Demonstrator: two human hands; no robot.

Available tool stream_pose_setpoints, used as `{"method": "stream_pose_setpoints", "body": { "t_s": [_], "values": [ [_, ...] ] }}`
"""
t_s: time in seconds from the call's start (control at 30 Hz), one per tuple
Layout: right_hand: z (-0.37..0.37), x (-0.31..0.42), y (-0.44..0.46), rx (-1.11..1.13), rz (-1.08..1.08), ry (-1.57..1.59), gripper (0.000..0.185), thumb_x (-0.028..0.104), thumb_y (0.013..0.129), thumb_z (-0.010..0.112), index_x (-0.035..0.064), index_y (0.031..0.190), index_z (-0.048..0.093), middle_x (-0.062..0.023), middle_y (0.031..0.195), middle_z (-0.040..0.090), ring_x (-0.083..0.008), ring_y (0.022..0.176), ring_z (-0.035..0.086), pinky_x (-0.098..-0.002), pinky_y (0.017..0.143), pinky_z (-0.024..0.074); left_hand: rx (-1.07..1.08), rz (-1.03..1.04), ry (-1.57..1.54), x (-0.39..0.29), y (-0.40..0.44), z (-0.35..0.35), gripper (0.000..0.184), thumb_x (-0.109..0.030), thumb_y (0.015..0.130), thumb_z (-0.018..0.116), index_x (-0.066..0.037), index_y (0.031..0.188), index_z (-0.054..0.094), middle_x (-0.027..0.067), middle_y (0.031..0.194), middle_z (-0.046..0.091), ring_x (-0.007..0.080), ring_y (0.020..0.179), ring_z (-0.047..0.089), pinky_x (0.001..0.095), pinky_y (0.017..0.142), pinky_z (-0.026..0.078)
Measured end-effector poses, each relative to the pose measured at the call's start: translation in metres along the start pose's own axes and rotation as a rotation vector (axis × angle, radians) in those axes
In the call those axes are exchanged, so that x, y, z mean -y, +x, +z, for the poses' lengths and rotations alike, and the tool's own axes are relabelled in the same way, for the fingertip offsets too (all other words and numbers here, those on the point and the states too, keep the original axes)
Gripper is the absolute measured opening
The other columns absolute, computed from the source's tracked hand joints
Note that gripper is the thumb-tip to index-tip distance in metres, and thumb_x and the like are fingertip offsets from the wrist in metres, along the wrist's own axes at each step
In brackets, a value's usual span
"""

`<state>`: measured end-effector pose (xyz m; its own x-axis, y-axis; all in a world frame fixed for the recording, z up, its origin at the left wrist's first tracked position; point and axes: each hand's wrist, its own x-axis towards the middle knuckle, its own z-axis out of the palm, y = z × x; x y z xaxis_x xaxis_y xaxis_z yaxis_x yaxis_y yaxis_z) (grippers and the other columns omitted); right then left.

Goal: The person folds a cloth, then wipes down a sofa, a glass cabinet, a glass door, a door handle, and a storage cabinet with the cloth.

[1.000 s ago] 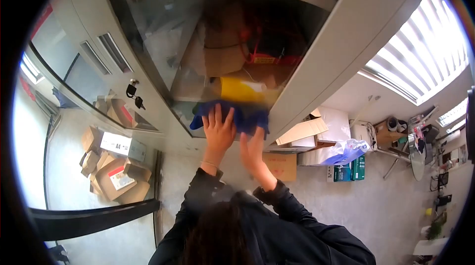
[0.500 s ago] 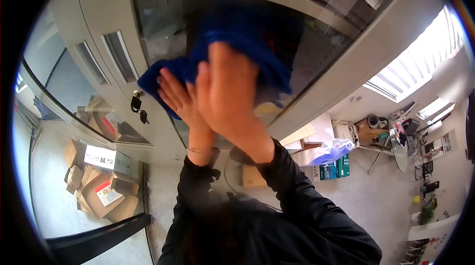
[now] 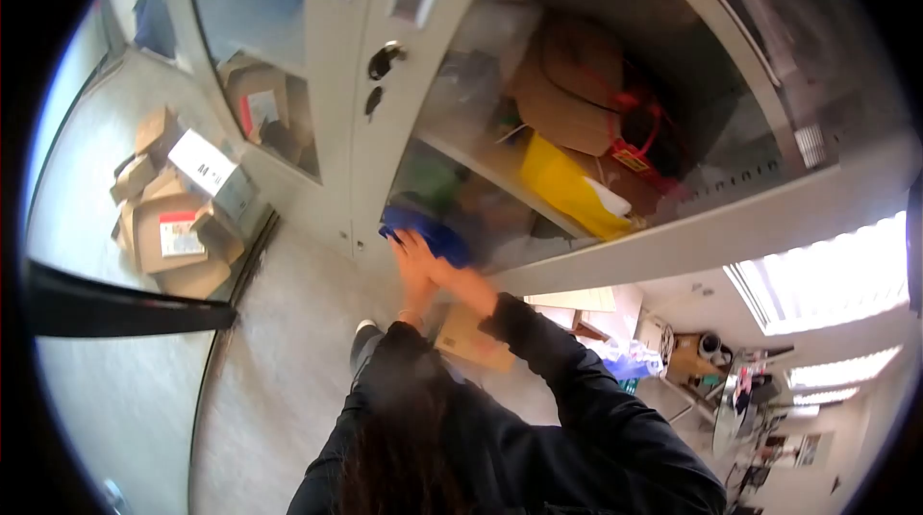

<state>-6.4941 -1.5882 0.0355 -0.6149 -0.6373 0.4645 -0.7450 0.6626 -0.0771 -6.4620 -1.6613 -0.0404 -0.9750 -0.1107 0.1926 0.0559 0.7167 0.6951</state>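
A blue cloth (image 3: 435,234) lies bunched against the lower corner of a glass cabinet door (image 3: 486,217). My left hand (image 3: 413,268) presses on the cloth, its fingers stretched along the cloth's near edge. Close against it, my right hand (image 3: 465,286) also bears on the cloth, though its fingers are partly hidden behind the left hand and the fabric. Left of the cloth, keys (image 3: 374,101) hang from the lock on the door frame. Through the glass I see a cardboard box (image 3: 567,82) and a yellow packet (image 3: 567,183) on a shelf.
Opened cardboard boxes (image 3: 159,226) and a white A4 paper box (image 3: 204,167) lie on the floor at the left. A carton (image 3: 471,337) sits below my right forearm. Dark door edging (image 3: 125,301) crosses the left side. Desks and a bright window (image 3: 827,275) are at the right.
Both hands and the blue cloth have moved down the glass to its lower corner. My view has shifted, showing more of the cabinet's contents. The cloth looks more bunched.
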Motion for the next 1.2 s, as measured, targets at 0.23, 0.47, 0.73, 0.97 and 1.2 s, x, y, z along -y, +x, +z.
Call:
{"method": "stream_pose_setpoints", "body": {
  "t_s": [0.23, 0.47, 0.73, 0.97, 1.2],
  "values": [
    [0.027, -0.005, -0.045, 0.254, 0.031, 0.028, 0.043, 0.017, 0.088, 0.050, 0.0057, 0.130, 0.050, -0.0105, 0.117, 0.059, -0.0260, 0.108, 0.056, -0.0354, 0.088, 0.0463, -0.143, -0.075, -0.244, 0.024, 0.002, 0.033, 0.078, -0.022, 0.080, 0.062, 0.014, 0.138, 0.023, 0.0401, 0.143, 0.016, 0.0559, 0.126, 0.030, 0.0504, 0.110, 0.025],
    [0.025, -0.006, -0.108, 0.507, 0.170, -0.062, 0.043, 0.016, 0.090, 0.048, 0.0064, 0.132, 0.048, -0.0106, 0.124, 0.055, -0.0255, 0.114, 0.055, -0.0346, 0.093, 0.0460, 0.132, -0.054, -0.267, 0.021, -0.062, 0.117, 0.082, -0.022, 0.086, 0.059, 0.013, 0.142, 0.012, 0.0389, 0.147, 0.007, 0.0521, 0.133, 0.023, 0.0455, 0.111, 0.025],
    [0.022, -0.026, -0.189, 0.608, 0.060, -0.302, 0.041, 0.017, 0.090, 0.047, 0.0008, 0.128, 0.048, -0.0099, 0.118, 0.059, -0.0243, 0.108, 0.058, -0.0307, 0.090, 0.0473, 0.363, 0.023, -0.432, -0.010, -0.118, 0.110, 0.081, -0.021, 0.088, 0.058, 0.013, 0.143, 0.008, 0.0390, 0.147, 0.005, 0.0510, 0.136, 0.018, 0.0437, 0.112, 0.024],
    [-0.077, 0.033, -0.103, 0.494, 0.658, -0.013, 0.041, 0.022, 0.085, 0.056, -0.0010, 0.118, 0.053, -0.0160, 0.101, 0.062, -0.0302, 0.095, 0.060, -0.0402, 0.083, 0.0462, 0.181, 0.114, -0.492, -0.023, -0.081, 0.048, 0.079, -0.020, 0.090, 0.057, 0.013, 0.143, 0.009, 0.0393, 0.147, 0.004, 0.0524, 0.136, 0.016, 0.0444, 0.112, 0.024],
    [-0.139, 0.033, -0.083, -0.088, 0.611, -0.352, 0.044, 0.021, 0.087, 0.060, -0.0079, 0.118, 0.049, -0.0251, 0.105, 0.058, -0.0434, 0.097, 0.054, -0.0494, 0.086, 0.0410, 0.024, 0.163, -0.593, -0.109, -0.018, -0.058, 0.075, -0.019, 0.090, 0.059, 0.008, 0.145, 0.016, 0.0386, 0.148, 0.004, 0.0544, 0.135, 0.017, 0.0475, 0.111, 0.026]
  ]
}}
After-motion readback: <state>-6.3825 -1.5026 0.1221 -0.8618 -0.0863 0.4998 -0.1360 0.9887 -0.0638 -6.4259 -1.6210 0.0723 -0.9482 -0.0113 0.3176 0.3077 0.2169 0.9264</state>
